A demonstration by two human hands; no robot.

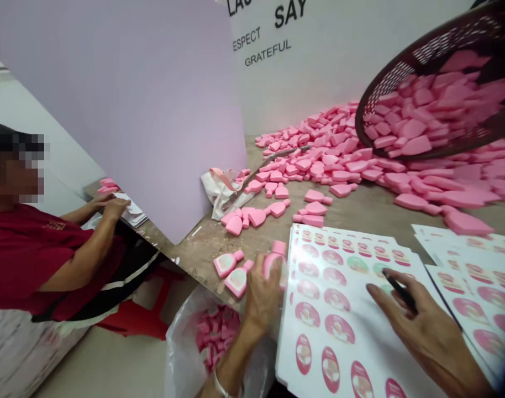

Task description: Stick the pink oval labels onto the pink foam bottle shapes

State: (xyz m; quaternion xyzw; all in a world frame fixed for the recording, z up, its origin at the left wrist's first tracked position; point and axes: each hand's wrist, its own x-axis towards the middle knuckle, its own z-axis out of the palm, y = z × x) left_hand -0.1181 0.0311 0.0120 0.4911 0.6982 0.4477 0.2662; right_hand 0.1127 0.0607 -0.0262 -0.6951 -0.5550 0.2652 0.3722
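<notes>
My left hand (261,296) is closed round a pink bottle-shaped foam piece (276,261) at the near table edge. Two more pink pieces with oval labels (232,271) lie just left of it. My right hand (418,323) rests on a white sticker sheet (343,315) of round pink labels. Its fingers pinch a thin dark tool (399,288) whose tip touches the sheet.
A big heap of pink foam pieces (360,160) covers the far table. A tilted brown basket (438,83) full of them hangs at the upper right. More sticker sheets (480,271) lie right. A bag of pink scraps (213,337) sits below. A person in red (37,254) works at left behind a lilac divider (153,110).
</notes>
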